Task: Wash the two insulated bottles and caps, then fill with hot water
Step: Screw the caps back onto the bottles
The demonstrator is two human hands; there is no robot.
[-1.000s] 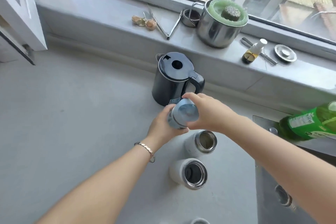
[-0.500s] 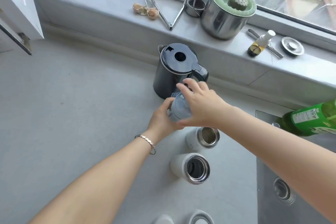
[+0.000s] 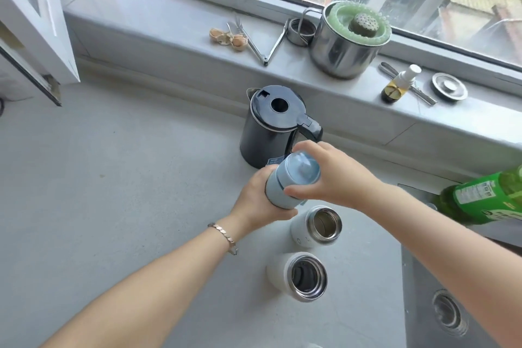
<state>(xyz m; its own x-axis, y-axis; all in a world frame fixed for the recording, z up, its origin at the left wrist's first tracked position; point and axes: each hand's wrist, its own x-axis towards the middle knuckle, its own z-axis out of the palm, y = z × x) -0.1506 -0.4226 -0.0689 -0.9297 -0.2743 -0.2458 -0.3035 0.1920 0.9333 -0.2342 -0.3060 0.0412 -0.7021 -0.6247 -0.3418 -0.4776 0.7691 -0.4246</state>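
Note:
My left hand [image 3: 258, 200] grips the body of a light blue insulated bottle [image 3: 278, 192], held above the counter. Its blue cap [image 3: 300, 169] sits on top, and my right hand [image 3: 336, 178] is wrapped around that cap. Two white insulated bottles stand open on the counter below: one [image 3: 316, 227] just under my hands, the other [image 3: 299, 275] nearer to me. Both show bare steel mouths with no caps. A black electric kettle [image 3: 274, 127] stands right behind the blue bottle, lid closed.
A steel sink [image 3: 452, 316] lies at the right, with a green bottle [image 3: 485, 198] at its back edge. On the window ledge are a steel pot [image 3: 343, 51], tongs [image 3: 262, 42], a small spray bottle [image 3: 398, 85] and a metal sink stopper [image 3: 449, 89]. A white window frame [image 3: 36, 22] stands at far left.
The view has shifted slightly. My right hand has turned around the cap, fingers now lower on its side. The blue bottle stays in my left hand.

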